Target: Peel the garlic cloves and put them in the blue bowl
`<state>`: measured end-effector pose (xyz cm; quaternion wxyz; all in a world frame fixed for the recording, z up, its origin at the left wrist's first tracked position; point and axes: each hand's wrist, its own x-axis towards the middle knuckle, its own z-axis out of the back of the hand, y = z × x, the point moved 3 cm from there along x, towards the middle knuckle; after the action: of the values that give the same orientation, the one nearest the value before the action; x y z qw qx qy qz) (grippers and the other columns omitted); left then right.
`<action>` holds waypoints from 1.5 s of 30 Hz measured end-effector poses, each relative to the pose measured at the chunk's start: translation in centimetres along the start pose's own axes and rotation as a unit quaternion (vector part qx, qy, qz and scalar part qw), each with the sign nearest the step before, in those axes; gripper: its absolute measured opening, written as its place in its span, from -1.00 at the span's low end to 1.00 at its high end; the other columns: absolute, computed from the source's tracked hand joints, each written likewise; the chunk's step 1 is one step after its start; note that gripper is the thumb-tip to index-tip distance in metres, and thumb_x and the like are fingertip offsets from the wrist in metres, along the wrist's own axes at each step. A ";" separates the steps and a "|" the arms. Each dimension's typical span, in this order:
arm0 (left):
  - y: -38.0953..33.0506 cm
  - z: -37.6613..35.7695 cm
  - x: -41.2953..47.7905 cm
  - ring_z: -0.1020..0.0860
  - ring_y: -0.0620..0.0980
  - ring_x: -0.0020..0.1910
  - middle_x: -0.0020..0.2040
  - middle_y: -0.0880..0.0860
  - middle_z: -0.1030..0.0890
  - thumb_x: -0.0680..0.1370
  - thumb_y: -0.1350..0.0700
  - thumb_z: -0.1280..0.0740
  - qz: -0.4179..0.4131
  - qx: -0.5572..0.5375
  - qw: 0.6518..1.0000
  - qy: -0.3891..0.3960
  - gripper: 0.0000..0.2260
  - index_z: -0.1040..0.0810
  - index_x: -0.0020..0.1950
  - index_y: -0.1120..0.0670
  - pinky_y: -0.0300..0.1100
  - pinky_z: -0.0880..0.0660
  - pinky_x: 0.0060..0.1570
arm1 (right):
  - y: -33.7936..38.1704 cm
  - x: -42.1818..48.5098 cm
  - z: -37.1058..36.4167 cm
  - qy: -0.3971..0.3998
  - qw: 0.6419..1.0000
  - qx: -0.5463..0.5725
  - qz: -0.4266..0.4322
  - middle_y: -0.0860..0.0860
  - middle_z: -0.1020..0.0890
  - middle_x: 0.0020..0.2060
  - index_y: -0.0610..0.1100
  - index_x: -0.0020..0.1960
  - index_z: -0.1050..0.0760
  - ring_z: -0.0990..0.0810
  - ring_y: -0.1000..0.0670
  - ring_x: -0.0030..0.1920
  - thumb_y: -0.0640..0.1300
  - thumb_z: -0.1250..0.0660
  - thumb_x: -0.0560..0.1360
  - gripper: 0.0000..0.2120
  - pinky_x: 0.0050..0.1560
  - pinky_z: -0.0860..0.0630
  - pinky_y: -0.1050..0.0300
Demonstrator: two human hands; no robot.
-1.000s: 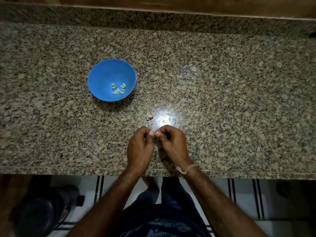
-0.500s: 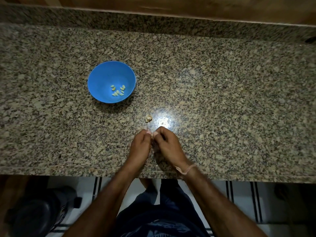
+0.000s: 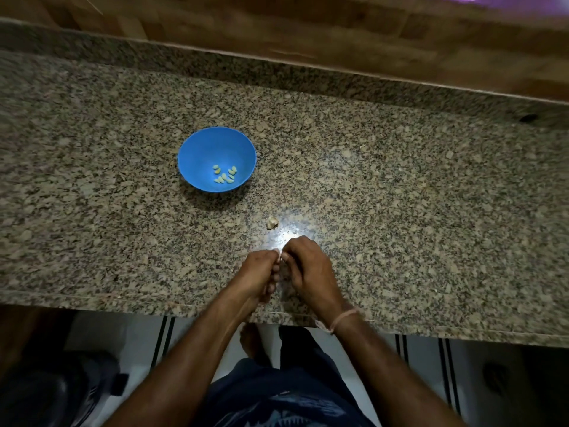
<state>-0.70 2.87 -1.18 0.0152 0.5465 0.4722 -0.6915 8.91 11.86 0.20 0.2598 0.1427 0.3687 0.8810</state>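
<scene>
A blue bowl point(image 3: 217, 158) stands on the granite counter point(image 3: 400, 195), left of centre, with several peeled pale cloves point(image 3: 224, 175) in its bottom. My left hand point(image 3: 260, 274) and my right hand point(image 3: 308, 269) meet fingertip to fingertip near the counter's front edge and pinch a small garlic clove point(image 3: 279, 255) between them; only a pale sliver of it shows. A small piece of garlic point(image 3: 272, 223) lies on the counter just beyond my hands, below and right of the bowl.
A raised granite lip and a wooden wall point(image 3: 308, 35) run along the back of the counter. Below the front edge are a tiled floor, my legs and foot, and a dark bulky object point(image 3: 52, 392) at the lower left.
The camera has tilted, so the bowl and counter sit lower and slanted in view. My hands stay joined on the clove, with the fingers shifting slightly.
</scene>
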 end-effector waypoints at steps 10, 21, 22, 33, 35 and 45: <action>-1.1 1.2 -2.3 -0.55 -0.15 -0.23 -0.22 -0.09 -0.59 0.68 0.03 -0.32 -0.283 0.227 0.922 -0.134 -0.83 -0.54 -0.10 0.00 -0.17 -0.44 -0.27 | -0.3 -0.6 -0.5 0.002 0.953 0.243 -0.178 -0.03 -0.64 -0.22 -0.09 -0.10 -0.58 -0.59 -0.07 -0.18 0.05 -0.34 0.61 -0.77 -0.09 -0.56 -0.15; -1.6 0.4 -1.9 -0.73 0.10 -0.01 -0.11 0.10 -0.76 0.60 0.21 -0.43 -0.174 -0.038 0.980 -0.092 -0.91 -0.74 -0.05 0.15 0.06 -0.65 0.15 | -1.0 1.3 0.8 -0.001 0.935 0.321 -0.152 -0.05 -0.71 -0.10 -0.16 0.03 -0.64 -0.70 -0.09 -0.02 -0.25 -0.45 0.59 -0.97 0.04 -0.68 -0.04; -1.6 0.3 -2.0 -0.73 0.15 0.03 -0.09 0.15 -0.76 0.60 0.23 -0.43 -0.158 -0.070 0.981 -0.088 -0.91 -0.74 -0.04 0.19 0.09 -0.64 0.18 | -0.9 1.5 1.0 0.002 0.931 0.333 -0.151 -0.05 -0.72 -0.09 -0.17 0.03 -0.65 -0.71 -0.10 -0.01 -0.24 -0.46 0.59 -0.97 0.07 -0.69 -0.06; -1.9 -1.1 -2.0 -0.73 0.12 0.02 -0.09 0.15 -0.76 0.57 0.21 -0.45 -0.118 -0.080 0.979 -0.144 -0.91 -0.75 -0.03 0.19 0.07 -0.62 0.21 | -2.0 1.5 2.0 0.024 0.916 0.373 -0.147 -0.05 -0.76 0.00 -0.22 0.12 -0.70 -0.74 -0.04 0.06 -0.28 -0.49 0.55 -0.85 0.14 -0.68 0.01; -1.8 -1.4 -2.0 -0.73 0.11 0.03 -0.08 0.15 -0.76 0.58 0.22 -0.45 -0.108 -0.096 0.978 -0.149 -0.91 -0.75 -0.01 0.19 0.04 -0.61 0.20 | -2.2 1.5 2.0 0.019 0.923 0.358 -0.142 -0.03 -0.75 0.01 -0.21 0.13 -0.71 -0.73 0.01 0.06 -0.29 -0.51 0.54 -0.83 0.12 -0.68 0.06; -2.3 -2.6 -1.3 -0.72 -0.12 -0.04 -0.10 0.02 -0.76 0.64 0.20 -0.38 -0.155 -0.001 0.977 -0.147 -0.87 -0.73 0.04 0.16 -0.39 -0.55 -0.09 | -3.2 1.9 2.3 -0.011 0.931 0.330 -0.154 0.02 -0.75 0.00 -0.16 0.11 -0.73 -0.72 0.07 0.06 -0.27 -0.44 0.60 -0.87 0.10 -0.64 0.17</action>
<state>0.52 5.27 1.45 -0.0227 0.3592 0.5444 -0.7577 9.49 16.18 -0.42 0.3344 0.1713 0.6530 0.6576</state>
